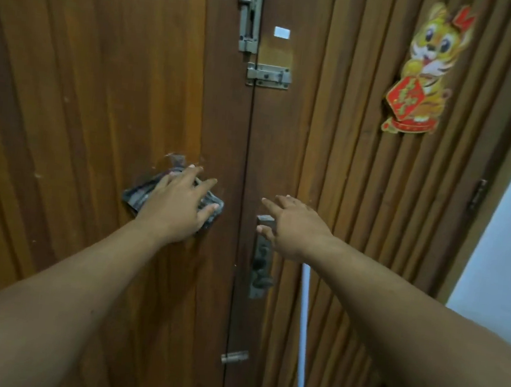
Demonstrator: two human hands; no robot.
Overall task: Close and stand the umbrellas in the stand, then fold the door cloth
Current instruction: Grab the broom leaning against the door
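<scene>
Cloth (140, 195) for the door is a small grey folded piece, a little left of the middle of the frame, lying flat against the left wooden door leaf (83, 112). Its long side runs from lower left to upper right. The left hand (180, 204) lies on top of the cloth with straight, spread fingers and presses it to the wood; the fingers are not curled around it. Most of the cloth is under the palm, and only its left corner and a strip at the right edge can be seen. So the cloth is directly below this hand, touching it, and the left hand is clearly the nearer one.

Going right, the dark gap between the two door leaves runs from top to bottom in the middle of the frame. At the top there are a metal bolt (249, 13) and a smaller latch (269, 75).

The right hand (294, 229) is just right of the gap, in front of the lock plate (261, 257) of the right door leaf (345, 171). Its fingers are apart and almost straight and they hold nothing; I cannot tell if they touch the plate. The cloth is to the left of this hand, across the gap, near but apart.

A tiger sticker (426, 72) is in the upper right. A thin white pole (303, 324) stands in the lower right. No umbrella or stand is visible, so I judge the cloth step is in hand.
</scene>
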